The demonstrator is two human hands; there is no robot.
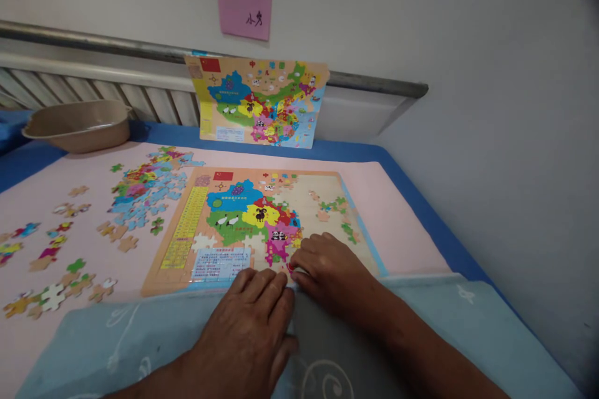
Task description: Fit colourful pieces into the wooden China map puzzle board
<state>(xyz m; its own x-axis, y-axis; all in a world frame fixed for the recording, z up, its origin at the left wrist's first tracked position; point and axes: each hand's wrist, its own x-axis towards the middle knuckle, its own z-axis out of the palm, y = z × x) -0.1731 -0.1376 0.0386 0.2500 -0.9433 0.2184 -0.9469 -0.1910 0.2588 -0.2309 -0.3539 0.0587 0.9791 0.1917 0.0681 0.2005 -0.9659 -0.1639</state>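
Note:
A partly filled jigsaw puzzle of a map [274, 209] lies in front of me, with bare board showing on its right side. My left hand [255, 318] rests at the puzzle's near edge, palm down, its fingers extended and holding nothing that I can see. Curled over the lower middle of the puzzle, my right hand [330, 265] has its thumb and fingers pinched on a small puzzle piece [291, 267] with red on it. That piece is mostly hidden by the fingers. Several loose green and tan pieces [333, 206] lie on the bare part of the board.
Heaps of loose puzzle pieces [147, 190] cover the pink sheet on the left. Beyond them stands a tan plastic basin [79, 128]. A printed picture of the map [262, 103] leans against the metal rail [116, 45]. A blue-grey patterned cloth [468, 324] lies along the near side.

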